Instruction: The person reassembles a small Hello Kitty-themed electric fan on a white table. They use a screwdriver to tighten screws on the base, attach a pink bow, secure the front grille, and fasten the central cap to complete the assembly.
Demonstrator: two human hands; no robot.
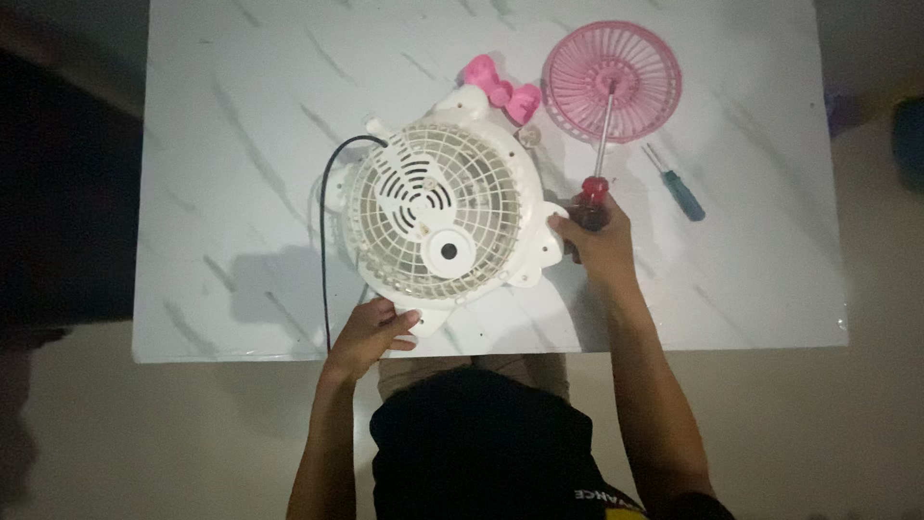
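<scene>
White marbled bench (241,144) under dim light carries a small fan taken partly apart. Left hand (371,332) lies with fingers loosely spread on the lower rim of the fan body (438,212), which sits between both hands, white rear grille up, black cord (325,250) trailing beside it. Right hand (597,236) is closed around a red screwdriver (599,164) while its fingertips touch the body's right lug. Beyond that hand lie the pink bow (502,89) and pink front grille (612,81) — already off. A blue screwdriver (677,185) rests unused to its right — the body itself looks unopened.
</scene>
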